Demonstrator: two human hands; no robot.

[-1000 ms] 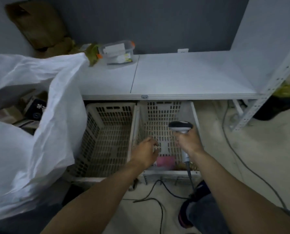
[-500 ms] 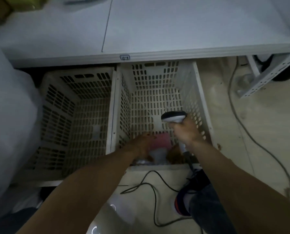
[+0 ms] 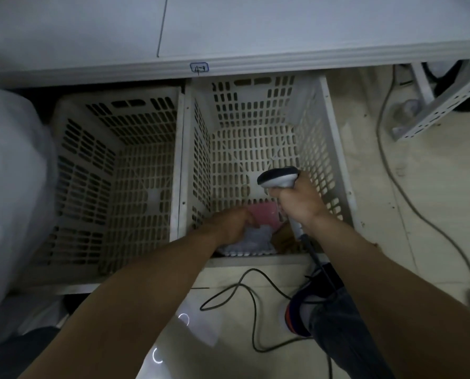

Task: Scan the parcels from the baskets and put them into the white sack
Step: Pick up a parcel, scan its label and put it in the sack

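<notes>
- Nearest me, at 6 o'clock, a black cable (image 3: pixel 253 310) loops over the floor beside a shoe (image 3: pixel 300 310).
- My left grip (image 3: pixel 229 225) reaches into the right basket (image 3: pixel 335 149), fingers curled onto a crinkled white parcel (image 3: pixel 255 240); I cannot tell whether they clamp it.
- My right grip (image 3: pixel 299 203) is clamped round the handle of a barcode scanner (image 3: pixel 279 177).
- A pink parcel (image 3: pixel 264 213) lies between both grips, and a brown parcel (image 3: pixel 285 237) lies just beside the white one.
- The left basket (image 3: pixel 119 173) adjoins at 9 o'clock, with the white sack (image 3: pixel 12 187) beyond it.
- At 12 o'clock, a white shelf (image 3: pixel 255 31) carries a label (image 3: pixel 199 68) on its edge.
</notes>
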